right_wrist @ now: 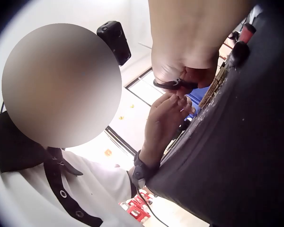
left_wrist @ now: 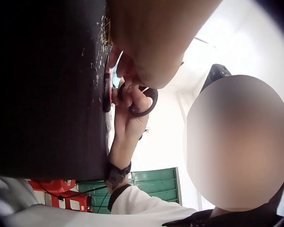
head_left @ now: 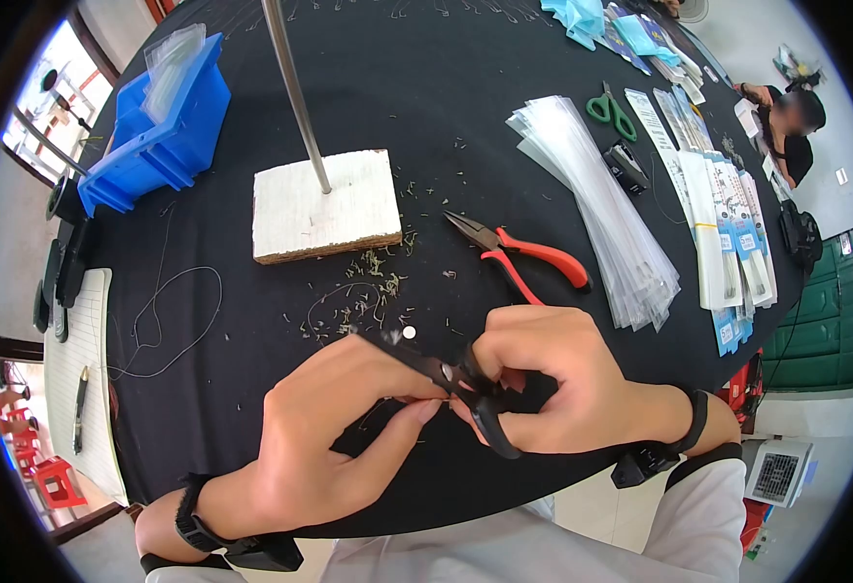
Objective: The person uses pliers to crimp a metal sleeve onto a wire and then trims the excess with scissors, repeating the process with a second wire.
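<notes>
In the head view my right hand [head_left: 567,379] grips black-handled scissors [head_left: 426,364], with fingers and thumb in the handle loops. The dark blades point left, passing in front of my left hand [head_left: 324,428]. The left thumb and forefinger pinch together just below the pivot; what lies between them is too small and hidden to tell. Each wrist view shows the two hands close together, with a black handle loop [left_wrist: 144,101] around the right hand in the left wrist view. Beyond the hands, red-handled pliers [head_left: 523,255] lie on the black cloth.
A white block [head_left: 324,219] holds an upright metal rod [head_left: 295,92]; green clippings [head_left: 378,282] lie beside it. A blue bin [head_left: 159,141] and notebook [head_left: 81,379] are left. Clear plastic sleeves [head_left: 601,214], green scissors [head_left: 611,114] and packets [head_left: 732,228] are right. Another person sits far right.
</notes>
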### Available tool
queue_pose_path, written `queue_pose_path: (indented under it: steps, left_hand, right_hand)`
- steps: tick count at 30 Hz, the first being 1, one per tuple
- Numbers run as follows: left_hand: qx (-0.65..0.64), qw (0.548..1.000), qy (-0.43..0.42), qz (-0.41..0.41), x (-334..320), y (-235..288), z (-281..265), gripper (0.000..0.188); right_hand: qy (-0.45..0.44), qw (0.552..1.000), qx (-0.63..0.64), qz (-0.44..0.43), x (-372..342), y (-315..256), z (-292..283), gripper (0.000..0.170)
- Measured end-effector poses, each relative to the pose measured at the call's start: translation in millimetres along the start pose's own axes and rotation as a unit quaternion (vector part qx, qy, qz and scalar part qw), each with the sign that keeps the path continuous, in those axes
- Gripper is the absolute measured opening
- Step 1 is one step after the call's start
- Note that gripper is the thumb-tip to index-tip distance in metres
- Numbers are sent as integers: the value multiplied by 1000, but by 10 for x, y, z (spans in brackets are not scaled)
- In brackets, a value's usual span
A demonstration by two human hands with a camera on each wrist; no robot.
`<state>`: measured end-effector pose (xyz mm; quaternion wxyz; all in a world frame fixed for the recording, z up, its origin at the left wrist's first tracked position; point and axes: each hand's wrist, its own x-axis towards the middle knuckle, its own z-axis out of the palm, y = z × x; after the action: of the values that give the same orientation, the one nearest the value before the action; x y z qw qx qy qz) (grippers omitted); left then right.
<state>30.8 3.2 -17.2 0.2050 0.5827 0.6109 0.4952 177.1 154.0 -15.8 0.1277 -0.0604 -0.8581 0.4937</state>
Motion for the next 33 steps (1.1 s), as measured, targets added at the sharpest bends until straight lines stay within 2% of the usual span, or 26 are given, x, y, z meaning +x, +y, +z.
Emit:
queue_pose_path:
  steps: [3,6,9,12,15,18,21,23,27,33]
  left_hand:
    - [-22,999,-2,-28,-28,-34,12,16]
    - [-7,1000,-1,-16,-21,-25,19,16]
    - [31,999,-1,30,6,-5,9,16]
    - [56,996,1,73,16,-14,14,18]
    - [70,992,13,107,18,-8,20,19]
    - [67,992,16,106,20,-4,18,18]
    - [31,998,-4,46,23,-4,-13,17]
    - [-5,1000,-11,-11,7,-5,-15,16]
    - [-22,999,2,-25,-19,-25,19,14]
    - [-60,996,0,-64,-38,-40,30,13]
  right_hand:
    - [13,999,-27,-43,7,32,1,19]
    - [9,999,-24,-38,4,29,1,19]
    - [-12,999,24,22,-6,5,0,20]
    - [-56,987,116,93,-10,28,-15,16]
    - [-70,923,319,202,-2,9,6,14]
    - [-65,893,394,209,4,24,21,13]
    - [-72,969,184,150,18,-25,-43,13]
    - [-39,990,107,84,4,7,-16,15]
    - [11,999,24,18,-10,15,19,22]
    - [27,999,-16,-26,-5,21,19,18]
